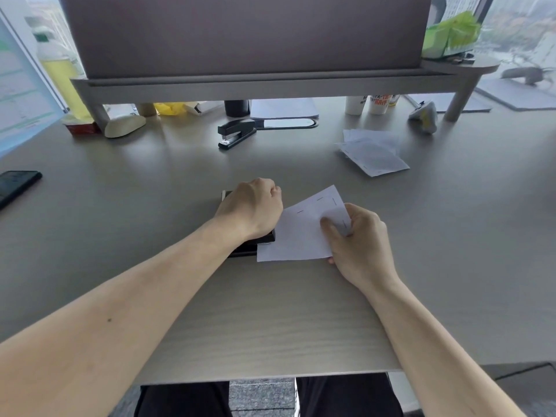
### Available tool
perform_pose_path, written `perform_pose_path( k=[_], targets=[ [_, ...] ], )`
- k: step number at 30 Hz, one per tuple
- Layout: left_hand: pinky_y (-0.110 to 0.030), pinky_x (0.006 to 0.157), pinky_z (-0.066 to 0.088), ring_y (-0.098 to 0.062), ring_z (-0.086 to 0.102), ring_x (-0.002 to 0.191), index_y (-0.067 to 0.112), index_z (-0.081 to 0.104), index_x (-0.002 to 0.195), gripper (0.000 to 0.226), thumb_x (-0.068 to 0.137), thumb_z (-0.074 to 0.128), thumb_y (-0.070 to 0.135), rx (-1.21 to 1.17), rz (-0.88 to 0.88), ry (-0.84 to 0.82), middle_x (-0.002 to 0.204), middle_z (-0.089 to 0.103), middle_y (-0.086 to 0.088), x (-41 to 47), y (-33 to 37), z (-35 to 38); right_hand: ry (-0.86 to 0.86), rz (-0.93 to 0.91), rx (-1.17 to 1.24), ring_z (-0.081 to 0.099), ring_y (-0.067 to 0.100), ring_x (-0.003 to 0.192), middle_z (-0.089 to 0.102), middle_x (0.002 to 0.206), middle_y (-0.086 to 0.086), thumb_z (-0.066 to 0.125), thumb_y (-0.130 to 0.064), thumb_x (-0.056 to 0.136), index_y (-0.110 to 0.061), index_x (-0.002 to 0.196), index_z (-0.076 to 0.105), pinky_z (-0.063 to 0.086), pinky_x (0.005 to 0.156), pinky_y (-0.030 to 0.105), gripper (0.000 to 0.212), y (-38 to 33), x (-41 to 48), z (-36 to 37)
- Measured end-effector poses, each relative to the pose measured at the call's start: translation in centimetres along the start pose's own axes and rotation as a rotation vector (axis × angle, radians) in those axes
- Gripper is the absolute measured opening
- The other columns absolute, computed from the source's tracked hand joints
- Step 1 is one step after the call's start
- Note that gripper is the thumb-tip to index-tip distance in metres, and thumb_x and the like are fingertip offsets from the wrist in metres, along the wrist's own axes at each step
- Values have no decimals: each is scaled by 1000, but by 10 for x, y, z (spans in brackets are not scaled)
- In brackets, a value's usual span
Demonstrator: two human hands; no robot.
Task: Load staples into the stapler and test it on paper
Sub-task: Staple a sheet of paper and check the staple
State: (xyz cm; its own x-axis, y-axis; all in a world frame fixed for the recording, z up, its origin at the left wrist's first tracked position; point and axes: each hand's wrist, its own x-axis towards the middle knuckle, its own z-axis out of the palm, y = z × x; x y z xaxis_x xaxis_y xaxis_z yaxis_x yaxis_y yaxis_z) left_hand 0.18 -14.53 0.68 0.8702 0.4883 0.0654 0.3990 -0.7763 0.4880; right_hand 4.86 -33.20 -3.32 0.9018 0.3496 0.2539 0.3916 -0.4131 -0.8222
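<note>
At the centre of the frame the left hand was curled into a loose fist and pressed down on top of the black stapler, which lay on the desk mostly hidden under the hand. The right hand pinched the right side of the paper between thumb and fingers, with the paper's left edge at the stapler's mouth. Several staples already showed on the sheet, so the test seemed well advanced. The risk was probably that the paper could slip or sit crooked in the mouth when the fist pushed, giving a bent staple, or that a fingertip could come too near the mouth. A second stapler stood in the upper middle, well apart, and stapled sheets lay at the upper right. A phone rested at the left edge. Nothing stood in the way of the hands.
</note>
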Motion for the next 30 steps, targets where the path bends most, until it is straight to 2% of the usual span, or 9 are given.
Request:
perform_pose_path(
  k=[4, 7, 10, 13, 16, 20, 23, 26, 30],
  targets=[
    [-35, 72, 39, -23, 48, 66, 17, 42, 68, 42, 107, 30, 30, 29, -3, 20, 75, 54, -4, -2, 0, 2, 2, 1, -1, 67, 28, 50, 69, 68, 17, 62, -13, 93, -1, 78, 64, 50, 38, 31, 20, 0, -1, 0],
    [-34, 79, 37, -29, 51, 75, 18, 43, 70, 42, 108, 29, 30, 55, -5, 22, 79, 56, -4, -4, 2, 3, 18, -5, -7, 67, 30, 51, 67, 66, 18, 62, -13, 93, 2, 76, 60, 49, 39, 32, 23, 1, 0, 1],
    [-35, 85, 32, -31, 54, 83, 19, 45, 72, 42, 108, 26, 32, 97, 1, 20, 89, 61, -6, -6, 6, 3, 30, -21, -28, 67, 37, 57, 66, 65, 18, 61, -16, 92, 3, 76, 59, 54, 49, 42, 24, 3, 1, 2],
    [-36, 85, 33, -33, 54, 88, 20, 44, 73, 43, 108, 24, 34, 126, 7, 15, 97, 64, -9, -7, 6, 3, 35, -27, -14, 67, 37, 56, 66, 65, 19, 62, -14, 92, 4, 76, 59, 51, 46, 42, 24, 3, 1, 2],
    [-38, 85, 35, -34, 56, 88, 20, 45, 74, 42, 108, 24, 34, 163, 24, 32, 99, 68, -10, -8, 6, 5, 36, -42, -20, 66, 39, 59, 66, 66, 18, 61, -16, 91, 2, 77, 60, 54, 50, 44, 23, 5, 1, 3],
    [-43, 95, 41, -37, 62, 95, 17, 50, 81, 42, 108, 23, 35, 201, 34, 37, 104, 71, -13, -9, 8, 6, 41, -35, -23, 67, 41, 60, 66, 66, 19, 62, -17, 91, 3, 78, 59, 56, 55, 50, 25, 6, 1, 3],
    [-44, 96, 40, -34, 57, 90, 17, 49, 82, 42, 108, 23, 34, 219, 36, 37, 105, 71, -13, -9, 9, 6, 54, -34, -29, 66, 45, 63, 62, 67, 23, 62, -19, 91, 5, 75, 53, 55, 55, 51, 29, 5, 1, 3],
    [-44, 95, 40, -33, 55, 88, 17, 48, 81, 42, 109, 22, 34, 247, 55, 43, 105, 70, -13, -10, 10, 6, 44, -30, -29, 66, 44, 63, 64, 69, 22, 58, -27, 88, 4, 78, 56, 56, 56, 53, 33, 5, 2, 4],
    [-42, 91, 38, -33, 52, 87, 16, 46, 80, 41, 109, 22, 33, 269, 58, 42, 106, 70, -14, -8, 9, 7, 45, -27, -15, 66, 43, 63, 65, 68, 20, 61, -21, 91, 3, 77, 58, 56, 56, 53, 28, 5, 1, 4]
  ],
)
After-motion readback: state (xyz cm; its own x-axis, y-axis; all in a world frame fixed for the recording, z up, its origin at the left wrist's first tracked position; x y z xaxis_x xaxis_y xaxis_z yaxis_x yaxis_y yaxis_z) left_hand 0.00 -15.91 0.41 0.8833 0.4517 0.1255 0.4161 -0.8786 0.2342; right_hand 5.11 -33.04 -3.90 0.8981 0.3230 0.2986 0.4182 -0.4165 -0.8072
